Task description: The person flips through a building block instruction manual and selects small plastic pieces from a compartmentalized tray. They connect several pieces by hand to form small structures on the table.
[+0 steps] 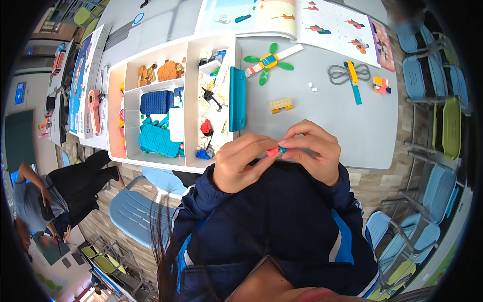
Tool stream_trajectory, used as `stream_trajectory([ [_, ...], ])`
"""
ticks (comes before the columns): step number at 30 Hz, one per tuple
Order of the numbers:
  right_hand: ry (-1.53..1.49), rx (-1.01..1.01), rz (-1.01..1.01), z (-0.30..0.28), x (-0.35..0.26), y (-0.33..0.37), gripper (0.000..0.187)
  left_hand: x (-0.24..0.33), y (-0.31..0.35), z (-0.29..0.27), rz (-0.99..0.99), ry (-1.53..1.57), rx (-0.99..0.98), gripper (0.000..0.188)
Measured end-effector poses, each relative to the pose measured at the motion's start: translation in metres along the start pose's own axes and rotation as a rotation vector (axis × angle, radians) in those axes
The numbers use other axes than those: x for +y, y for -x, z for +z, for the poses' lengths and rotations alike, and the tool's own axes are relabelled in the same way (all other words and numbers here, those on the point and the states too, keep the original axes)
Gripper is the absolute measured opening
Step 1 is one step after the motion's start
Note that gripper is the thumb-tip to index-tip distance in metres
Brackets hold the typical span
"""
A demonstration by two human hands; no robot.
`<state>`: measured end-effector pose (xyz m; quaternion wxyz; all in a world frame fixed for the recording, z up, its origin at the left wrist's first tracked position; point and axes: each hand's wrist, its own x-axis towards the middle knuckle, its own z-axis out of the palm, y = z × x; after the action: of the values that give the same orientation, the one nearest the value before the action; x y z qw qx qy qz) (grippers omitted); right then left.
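Observation:
Close to the table's front edge, both my hands meet fingertip to fingertip. My left hand (246, 160) pinches a small coral-red brick (272, 151). In the fingertips of my right hand (313, 151) is a small teal brick (282, 149), up against the red one; whether the two are joined I cannot tell. Beyond my hands lies a tan brick piece with yellow under it (280, 105). Farther off is a propeller-like build (269, 61) with green blades and a white arm. To the right are a yellow-and-teal beam with a grey cord (353, 80) and a small multicoloured brick build (381, 85).
Left of my hands stands a white sorting tray (188, 100) with bricks in its compartments; a teal panel (237, 99) rests along its right side. An open instruction booklet (332, 30) lies at the back. Small white pieces (313, 87) sit mid-table. Chairs and people are around.

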<state>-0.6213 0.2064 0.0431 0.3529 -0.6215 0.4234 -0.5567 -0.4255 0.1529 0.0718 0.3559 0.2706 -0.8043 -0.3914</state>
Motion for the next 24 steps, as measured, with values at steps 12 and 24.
stream_trajectory([
  [12, 0.067, 0.124, -0.017, 0.007, 0.003, 0.006, 0.023, 0.006, 0.003, 0.005, -0.224, 0.104, 0.016, 0.023],
  [24, 0.426, 0.368, 0.037, -0.023, 0.026, 0.008, 0.020, 0.007, 0.011, -0.009, -0.158, 0.069, -0.017, 0.027],
])
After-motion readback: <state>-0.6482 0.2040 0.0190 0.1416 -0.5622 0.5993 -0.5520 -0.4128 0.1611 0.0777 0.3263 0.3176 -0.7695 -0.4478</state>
